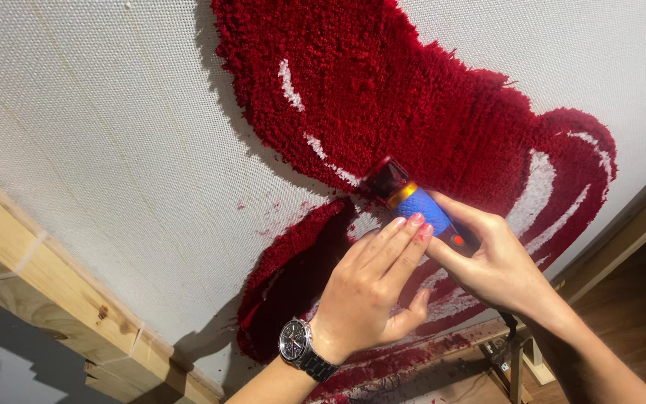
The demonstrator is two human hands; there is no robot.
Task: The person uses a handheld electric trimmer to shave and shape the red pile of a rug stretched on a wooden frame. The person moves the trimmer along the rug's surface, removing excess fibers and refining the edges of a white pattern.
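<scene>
A deep red tufted rug design [413, 97] with white streaks covers the white backing cloth [114, 135] stretched on a wooden frame [46, 284]. My right hand [495, 262] grips a small blue handheld trimmer [416, 206] with a red head pressed against the pile. My left hand [371, 288], wearing a dark wristwatch [300, 348], rests its fingertips on the blue body of the trimmer and lies against the red pile below.
Loose red fibres [271, 217] speckle the cloth left of the trimmer. The frame's lower beam [457, 359] runs under my wrists. A dark wooden floor [629, 299] and a stand leg [517, 359] show at the lower right.
</scene>
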